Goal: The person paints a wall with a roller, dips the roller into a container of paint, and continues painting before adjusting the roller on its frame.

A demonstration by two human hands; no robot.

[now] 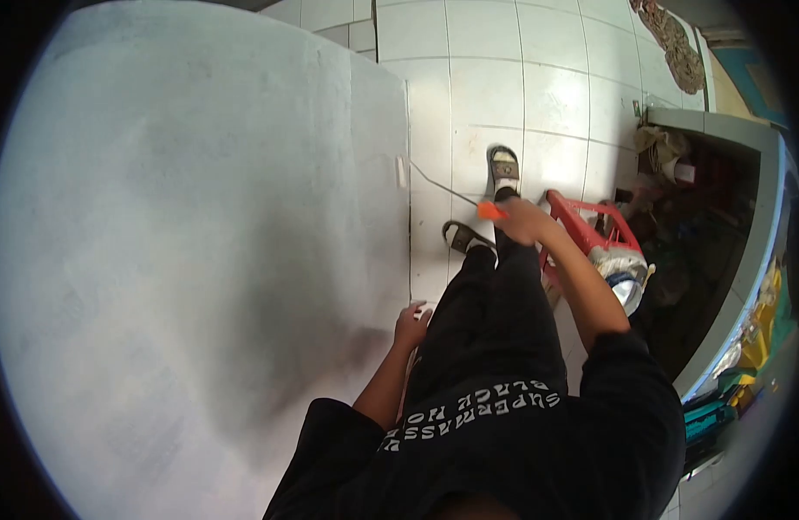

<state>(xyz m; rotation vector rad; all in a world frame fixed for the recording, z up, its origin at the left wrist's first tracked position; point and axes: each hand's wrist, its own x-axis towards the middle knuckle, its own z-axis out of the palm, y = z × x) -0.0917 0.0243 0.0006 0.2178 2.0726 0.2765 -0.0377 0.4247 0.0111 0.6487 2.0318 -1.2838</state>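
My right hand (525,222), slightly smeared, is closed around the orange handle of a small paint roller (489,211). A thin metal rod runs from the handle to its pale roller head (402,172), which is at the grey-white wall (182,173) and seems to touch it. My left hand (410,327) is low beside the wall's edge, near my thigh. Its fingers are partly bent and apart, and nothing shows in them.
A red plastic stool (620,227) stands right of my legs, with a whitish container (626,290) at it. Beyond is a grey-framed recess (737,286) full of clutter. My sandalled feet are on white floor tiles (555,95). A brown mat (677,52) lies farther off.
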